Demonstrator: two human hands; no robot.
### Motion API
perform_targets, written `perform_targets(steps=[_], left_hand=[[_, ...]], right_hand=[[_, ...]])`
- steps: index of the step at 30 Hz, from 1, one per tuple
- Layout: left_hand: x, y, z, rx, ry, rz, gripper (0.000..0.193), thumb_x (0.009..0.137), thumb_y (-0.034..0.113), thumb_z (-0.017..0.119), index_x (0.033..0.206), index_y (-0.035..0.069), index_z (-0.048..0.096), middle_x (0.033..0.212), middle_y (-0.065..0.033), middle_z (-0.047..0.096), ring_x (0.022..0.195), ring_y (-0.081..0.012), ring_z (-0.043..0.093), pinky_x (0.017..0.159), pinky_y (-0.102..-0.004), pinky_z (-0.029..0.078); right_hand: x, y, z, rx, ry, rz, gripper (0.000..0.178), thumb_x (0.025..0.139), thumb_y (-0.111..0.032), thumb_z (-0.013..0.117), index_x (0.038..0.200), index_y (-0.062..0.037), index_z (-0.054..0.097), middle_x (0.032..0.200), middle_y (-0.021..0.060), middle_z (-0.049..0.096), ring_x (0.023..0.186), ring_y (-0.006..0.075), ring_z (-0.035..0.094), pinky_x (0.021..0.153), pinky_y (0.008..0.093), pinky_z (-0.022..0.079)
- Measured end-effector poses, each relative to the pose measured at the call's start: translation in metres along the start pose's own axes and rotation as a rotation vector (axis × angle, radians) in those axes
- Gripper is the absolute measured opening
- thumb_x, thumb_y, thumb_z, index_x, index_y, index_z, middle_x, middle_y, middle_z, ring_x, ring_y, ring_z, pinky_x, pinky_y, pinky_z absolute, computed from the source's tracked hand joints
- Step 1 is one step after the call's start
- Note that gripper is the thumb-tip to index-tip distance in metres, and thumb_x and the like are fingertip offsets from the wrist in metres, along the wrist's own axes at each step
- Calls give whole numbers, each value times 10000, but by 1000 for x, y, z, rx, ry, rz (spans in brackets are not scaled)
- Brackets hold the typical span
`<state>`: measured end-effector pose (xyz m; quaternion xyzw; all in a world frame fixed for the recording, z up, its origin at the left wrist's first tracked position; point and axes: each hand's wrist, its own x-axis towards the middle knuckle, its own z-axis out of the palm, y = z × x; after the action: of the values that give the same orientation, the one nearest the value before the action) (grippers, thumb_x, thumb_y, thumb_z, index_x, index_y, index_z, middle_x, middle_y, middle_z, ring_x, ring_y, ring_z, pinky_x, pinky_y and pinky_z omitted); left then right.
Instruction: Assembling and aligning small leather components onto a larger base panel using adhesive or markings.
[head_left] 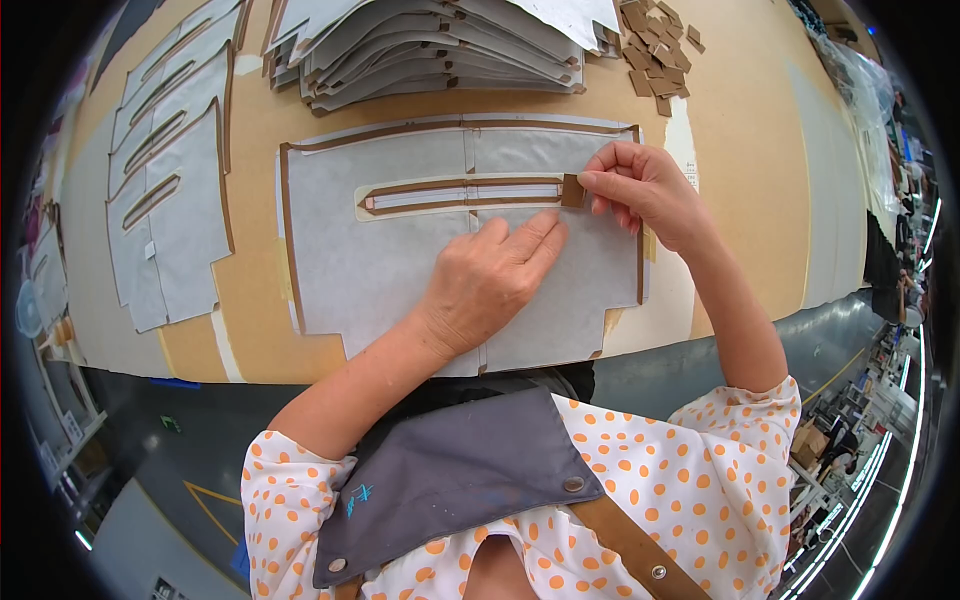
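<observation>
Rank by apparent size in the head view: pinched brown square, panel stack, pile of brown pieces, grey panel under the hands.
1. Grey panel
2. Panel stack
3. Pile of brown pieces
4. Pinched brown square

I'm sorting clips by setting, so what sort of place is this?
Probably a workshop making bags or similar goods: a stack of matching grey panels, a heap of small brown squares, and a slotted grey panel under the left hand.

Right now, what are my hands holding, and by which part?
Your right hand has its grip on a small brown square, pinched at its right edge. Your left hand holds nothing, resting on the grey panel.
</observation>
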<state>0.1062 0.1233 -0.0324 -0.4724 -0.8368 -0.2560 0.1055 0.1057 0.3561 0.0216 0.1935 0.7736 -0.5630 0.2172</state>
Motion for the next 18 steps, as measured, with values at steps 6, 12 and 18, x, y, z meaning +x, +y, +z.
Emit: perform_targets(steps=[6, 12, 18], left_hand=[[-1, -1, 0, -7, -17, 10, 373, 726, 98, 662, 1093, 116, 728, 1167, 50, 664, 679, -118, 535, 539, -241, 496], [0, -1, -2, -10, -25, 9, 385, 730, 109, 655, 1108, 122, 720, 1166, 53, 661, 684, -119, 533, 537, -240, 495], [-1, -1, -1, -7, -30, 17, 383, 734, 110, 650, 1111, 122, 720, 1174, 52, 660, 677, -120, 523, 533, -239, 493]], right_hand=[[5, -2, 1, -32, -18, 20, 192, 929, -235, 695, 912, -47, 662, 692, -5, 652, 515, 33, 496, 461, 194, 396], [5, -2, 2, -39, -11, 18, 186, 932, -226, 700, 924, -43, 663, 689, -4, 652, 502, 29, 486, 453, 188, 387], [5, -1, 3, -49, -2, 21, 181, 936, -221, 697, 931, -44, 662, 690, -7, 652, 499, 24, 478, 450, 187, 385]])
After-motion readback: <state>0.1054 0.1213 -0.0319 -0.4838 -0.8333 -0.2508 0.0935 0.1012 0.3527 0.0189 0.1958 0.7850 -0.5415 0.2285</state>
